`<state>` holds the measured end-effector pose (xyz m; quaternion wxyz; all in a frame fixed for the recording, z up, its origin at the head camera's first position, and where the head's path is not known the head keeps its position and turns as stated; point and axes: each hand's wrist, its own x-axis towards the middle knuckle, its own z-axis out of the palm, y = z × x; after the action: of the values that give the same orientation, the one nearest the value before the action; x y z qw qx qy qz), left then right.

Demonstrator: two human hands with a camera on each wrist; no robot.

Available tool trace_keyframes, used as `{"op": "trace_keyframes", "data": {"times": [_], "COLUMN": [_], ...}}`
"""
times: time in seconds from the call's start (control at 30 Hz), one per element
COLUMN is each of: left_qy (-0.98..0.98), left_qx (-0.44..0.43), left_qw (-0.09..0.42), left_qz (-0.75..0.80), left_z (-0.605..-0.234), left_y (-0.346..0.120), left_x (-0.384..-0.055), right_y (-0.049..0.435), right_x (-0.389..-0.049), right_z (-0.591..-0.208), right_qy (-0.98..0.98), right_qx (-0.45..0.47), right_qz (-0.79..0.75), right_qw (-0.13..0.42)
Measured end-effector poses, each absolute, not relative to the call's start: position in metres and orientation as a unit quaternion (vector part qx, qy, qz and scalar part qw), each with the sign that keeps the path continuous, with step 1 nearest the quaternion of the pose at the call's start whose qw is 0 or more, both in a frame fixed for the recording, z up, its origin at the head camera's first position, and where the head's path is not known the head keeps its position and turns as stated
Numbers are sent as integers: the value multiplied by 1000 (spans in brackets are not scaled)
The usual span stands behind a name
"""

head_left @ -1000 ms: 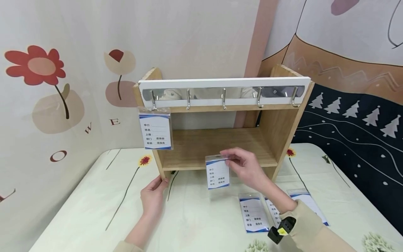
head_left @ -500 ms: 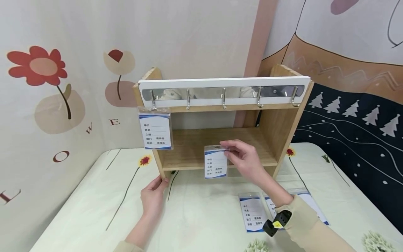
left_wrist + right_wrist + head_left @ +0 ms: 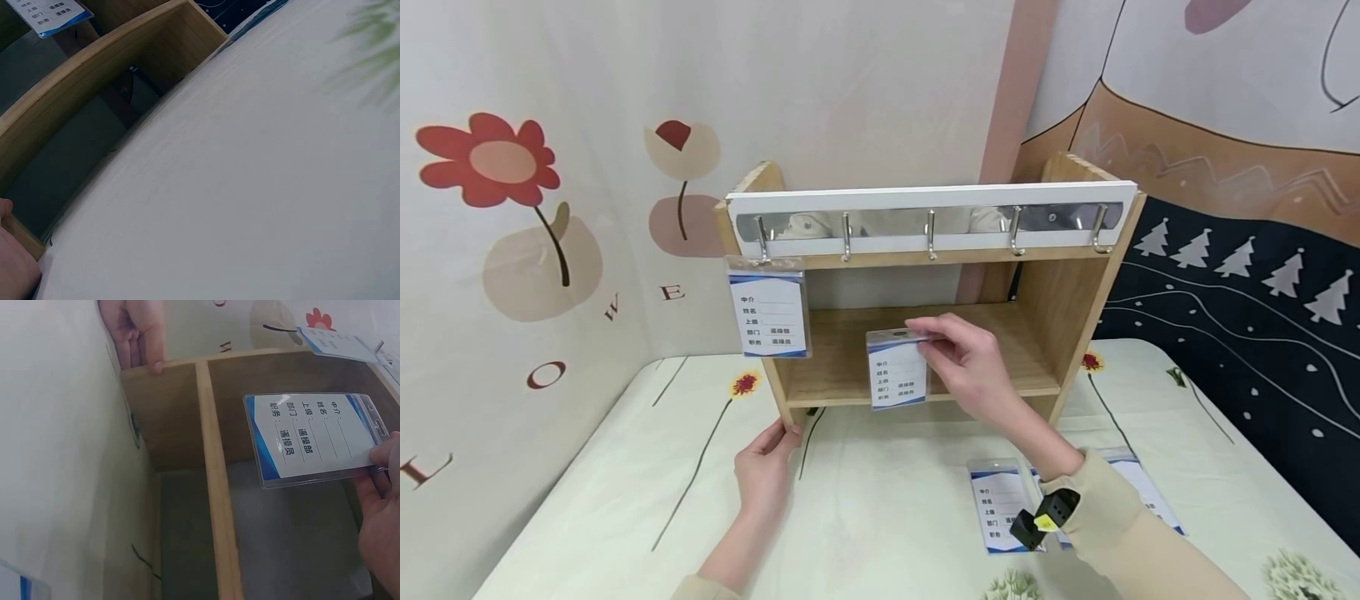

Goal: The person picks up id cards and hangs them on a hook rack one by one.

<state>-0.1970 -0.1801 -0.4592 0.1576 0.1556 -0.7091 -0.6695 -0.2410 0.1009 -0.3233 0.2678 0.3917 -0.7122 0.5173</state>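
My right hand pinches a clear-sleeved name badge by its top right corner, the thumb on its front in the right wrist view. It hangs upright, slightly tilted, in front of the lower board of a small wooden shelf. Down at the shelf's front left corner, my left hand grips the bottom of the side panel. Across the shelf's top runs a white rail with several metal hooks. A second badge hangs from the leftmost hook; the other hooks carry nothing.
More badges lie on the pale tablecloth at the right: one badge in plain sight, others partly covered by my right forearm. A small black device is on my right wrist. Printed curtains stand behind the shelf.
My right hand has lifted the badge and carried it left, from below the shelf's lower board to in front of it. My left hand has stayed at the panel.
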Motion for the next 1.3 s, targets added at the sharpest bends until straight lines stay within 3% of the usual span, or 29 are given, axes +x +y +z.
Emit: {"op": "trace_keyframes", "data": {"times": [0.93, 1.3], "left_qy": [-712, -704], "left_qx": [157, 156], "left_qw": [141, 158], "left_qz": [-670, -674], "left_z": [-461, -460], "left_y": [-183, -180], "left_x": [-198, -197], "right_y": [67, 56], "right_x": [-239, -238], "right_z": [-286, -272], "right_qy": [-647, -628], "right_qx": [426, 443], "right_qz": [542, 536], "right_qw": [326, 348]}}
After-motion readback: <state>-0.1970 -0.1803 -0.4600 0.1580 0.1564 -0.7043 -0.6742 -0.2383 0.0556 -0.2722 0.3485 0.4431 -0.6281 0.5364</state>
